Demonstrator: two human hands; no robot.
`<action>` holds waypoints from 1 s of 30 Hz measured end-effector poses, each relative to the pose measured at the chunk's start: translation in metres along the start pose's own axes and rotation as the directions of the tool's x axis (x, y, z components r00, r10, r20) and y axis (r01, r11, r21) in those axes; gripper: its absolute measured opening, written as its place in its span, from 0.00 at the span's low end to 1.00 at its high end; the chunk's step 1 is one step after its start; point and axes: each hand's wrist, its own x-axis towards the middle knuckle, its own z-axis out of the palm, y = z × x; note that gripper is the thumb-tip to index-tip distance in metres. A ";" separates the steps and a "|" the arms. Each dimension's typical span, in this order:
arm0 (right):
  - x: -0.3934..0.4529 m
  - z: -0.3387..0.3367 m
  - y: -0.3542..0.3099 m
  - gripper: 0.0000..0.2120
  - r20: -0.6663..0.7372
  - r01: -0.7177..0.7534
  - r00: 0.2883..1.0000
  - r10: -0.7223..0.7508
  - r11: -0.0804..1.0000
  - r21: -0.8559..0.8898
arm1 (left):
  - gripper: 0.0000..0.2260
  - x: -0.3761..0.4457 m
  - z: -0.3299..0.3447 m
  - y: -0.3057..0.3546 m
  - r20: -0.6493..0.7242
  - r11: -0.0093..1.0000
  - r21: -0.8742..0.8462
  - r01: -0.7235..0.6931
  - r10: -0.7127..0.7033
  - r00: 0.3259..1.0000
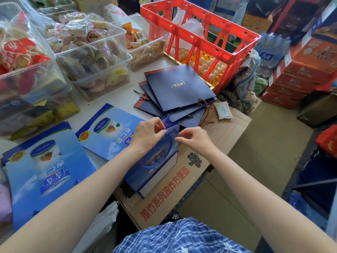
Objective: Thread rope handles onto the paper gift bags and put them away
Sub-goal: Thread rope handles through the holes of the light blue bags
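Both bare forearms reach in from the lower corners of the frame and meet just below centre, over a blue gift bag lying on a flattened cardboard box. The left hand is bent at the wrist, thumb and fingers pinching the bag's open top edge beside the blue rope handle, which loops down across the bag's front. The right hand sits just right of the opening, knuckles up, fingers curled inward; what they pinch cannot be told. A stack of dark navy bags lies above centre, and light blue flat bags fill the lower left.
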 end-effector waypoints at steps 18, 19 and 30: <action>-0.002 0.013 -0.005 0.07 0.017 0.001 1.000 0.000 0.997 -0.074 | 0.09 0.007 -0.004 -0.013 0.207 0.947 -0.306 0.100 -0.037 0.978; -0.003 0.012 -0.004 0.07 0.016 0.000 1.000 0.001 0.998 -0.069 | 0.08 0.006 -0.002 -0.012 0.217 0.935 -0.335 0.115 -0.042 0.975; 0.000 0.009 0.004 0.08 -0.037 -0.065 0.997 0.064 0.997 -0.049 | 0.10 -0.007 -0.017 -0.016 0.337 0.995 -0.055 0.084 -0.061 0.940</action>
